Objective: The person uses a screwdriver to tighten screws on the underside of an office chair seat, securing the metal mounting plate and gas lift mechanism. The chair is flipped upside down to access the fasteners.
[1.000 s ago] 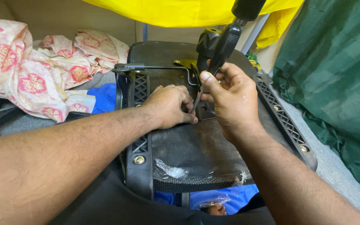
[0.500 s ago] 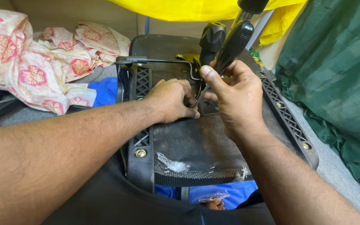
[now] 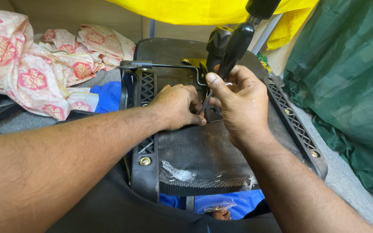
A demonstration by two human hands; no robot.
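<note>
An upturned black chair seat [image 3: 203,151] lies in front of me, its underside covered in dark mesh fabric. My right hand [image 3: 238,101] grips a screwdriver [image 3: 234,49] with a black handle, its metal tip angled down to the seat's middle. My left hand [image 3: 178,105] rests knuckles-up on the seat beside that tip, fingers curled by the mechanism; what they pinch is hidden. A thin metal lever rod [image 3: 169,66] runs across the seat behind my hands. A black knob [image 3: 217,41] stands behind the screwdriver.
A crumpled pink-and-cream floral cloth [image 3: 35,64] is heaped at the left. Blue fabric [image 3: 109,96] lies beside the seat. Yellow cloth [image 3: 195,11] hangs at the top, a dark green sheet [image 3: 350,82] fills the right. Brass bolts [image 3: 144,161] sit in the seat's side rails.
The view has shifted slightly. My right hand has moved up a little with the screwdriver; my left hand stays on the seat.
</note>
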